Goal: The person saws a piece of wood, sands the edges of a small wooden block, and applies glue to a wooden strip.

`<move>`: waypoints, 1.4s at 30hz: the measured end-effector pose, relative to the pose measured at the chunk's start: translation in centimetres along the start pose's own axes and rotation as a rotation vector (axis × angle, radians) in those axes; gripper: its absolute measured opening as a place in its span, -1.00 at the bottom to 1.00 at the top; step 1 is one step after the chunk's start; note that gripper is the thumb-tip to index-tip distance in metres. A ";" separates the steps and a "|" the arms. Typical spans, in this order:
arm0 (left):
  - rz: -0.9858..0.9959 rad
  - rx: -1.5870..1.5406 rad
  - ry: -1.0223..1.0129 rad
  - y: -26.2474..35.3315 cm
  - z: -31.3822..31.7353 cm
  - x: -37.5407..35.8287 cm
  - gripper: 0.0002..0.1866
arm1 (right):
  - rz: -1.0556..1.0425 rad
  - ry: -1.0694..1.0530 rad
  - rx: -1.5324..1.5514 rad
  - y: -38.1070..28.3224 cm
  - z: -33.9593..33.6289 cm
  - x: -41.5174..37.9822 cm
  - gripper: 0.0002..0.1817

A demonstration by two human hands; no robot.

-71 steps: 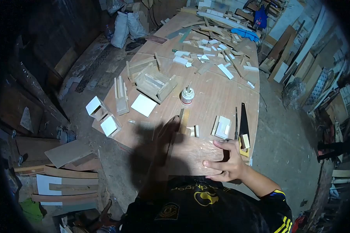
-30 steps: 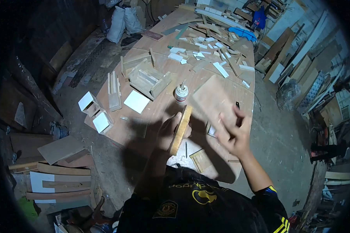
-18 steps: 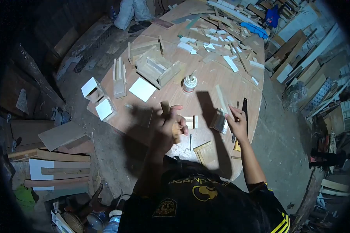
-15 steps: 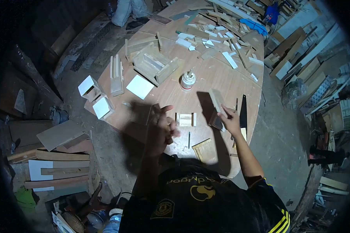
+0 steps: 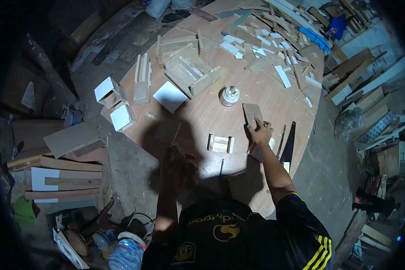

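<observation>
My right hand (image 5: 261, 132) rests on a flat brown board (image 5: 252, 113) on the right part of the wooden table, its fingers around the board's edge. In deep shadow at the lower left, my left hand (image 5: 177, 165) is raised near the table's front; its fingers and anything in them are hard to make out. Between the hands lies a small wooden frame (image 5: 220, 144), with a dark pencil (image 5: 222, 167) below it. A white glue bottle (image 5: 229, 96) stands behind the frame. To the right of my right hand lies a black-bladed saw (image 5: 289, 146).
On the table (image 5: 202, 119), wooden box assemblies (image 5: 191, 72), a white square panel (image 5: 170, 96) and white-faced blocks (image 5: 121, 118) occupy the left and back. Offcuts (image 5: 281, 76) cover the back right. A water bottle (image 5: 126, 252) stands on the floor at lower left.
The board in my right hand has gone from tilted up to lying flatter. My left hand has moved down into shadow. The whole view has shifted.
</observation>
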State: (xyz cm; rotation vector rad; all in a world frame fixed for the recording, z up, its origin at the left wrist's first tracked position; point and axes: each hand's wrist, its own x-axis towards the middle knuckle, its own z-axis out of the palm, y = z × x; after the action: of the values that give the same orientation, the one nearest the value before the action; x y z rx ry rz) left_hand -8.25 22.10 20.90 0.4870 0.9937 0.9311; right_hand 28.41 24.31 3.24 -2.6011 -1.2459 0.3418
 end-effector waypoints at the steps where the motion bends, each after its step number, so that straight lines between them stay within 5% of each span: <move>1: 0.004 -0.001 0.013 -0.1 -0.7 0.2 -0.52 | -0.015 0.050 -0.010 -0.1 0.4 0.5 -0.29; 3: 0.031 0.035 -0.118 -0.3 -2.3 0.6 -0.44 | -0.023 0.064 -0.041 -0.2 1.4 1.2 -0.28; 10: -0.006 -0.090 -0.070 0.8 1.5 1.1 -0.26 | 0.009 0.069 -0.130 -1.6 1.8 2.6 -0.23; 13: 0.032 0.085 -0.135 0.7 2.6 1.7 -0.19 | -0.025 0.056 -0.058 -1.7 1.3 3.7 -0.23; 16: 0.077 0.113 -0.217 0.8 3.5 2.8 -0.32 | -0.031 0.010 -0.079 -2.9 0.6 5.4 -0.22; 18: -0.089 0.107 0.035 1.6 4.5 3.3 -0.54 | -0.019 -0.004 -0.093 -3.7 0.5 6.3 -0.23; 20: -0.077 0.059 0.035 1.6 4.4 2.9 -0.65 | 0.010 -0.015 -0.151 -4.2 0.8 7.2 -0.21; 26: -0.067 -0.126 0.048 0.3 1.4 3.2 -0.67 | 0.057 -0.124 0.018 -3.6 2.4 10.0 -0.31; 28: 0.034 -0.062 -0.136 -0.1 0.4 3.5 -0.69 | -0.031 -0.021 0.066 -3.1 2.4 12.1 -0.36; 30: -0.003 -0.050 -0.147 -0.2 0.3 3.1 -0.52 | -0.295 -0.064 0.351 -4.2 -0.6 14.2 -0.38; 32: 0.032 0.014 -0.155 -0.7 0.4 2.9 -0.29 | -0.446 -0.213 0.581 -5.8 -2.2 16.2 -0.30; 35: 0.037 0.046 -0.290 -0.9 0.4 3.5 -0.15 | -0.482 -0.473 0.516 -11.1 -7.7 14.4 -0.17; 37: 0.067 0.073 -0.343 -0.8 0.7 3.6 -0.16 | -0.558 -0.411 0.120 -12.7 -8.1 13.7 -0.09; 39: 0.107 0.105 -0.388 -0.4 1.0 3.7 -0.18 | -0.548 -0.420 0.135 -13.0 -7.3 13.9 -0.08; 41: -0.183 -0.395 -0.275 0.1 1.4 3.7 -0.41 | -0.542 -0.405 0.211 -13.3 -6.3 13.8 -0.23; 42: -0.175 -0.396 -0.269 0.2 1.2 3.5 -0.41 | -0.551 -0.409 0.213 -13.4 -5.8 13.8 -0.23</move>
State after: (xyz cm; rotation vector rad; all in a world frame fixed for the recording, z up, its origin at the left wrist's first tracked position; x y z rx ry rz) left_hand -6.53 25.17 19.87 0.1805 0.5779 0.8516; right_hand 28.81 42.70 11.39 -1.9599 -1.8675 0.8613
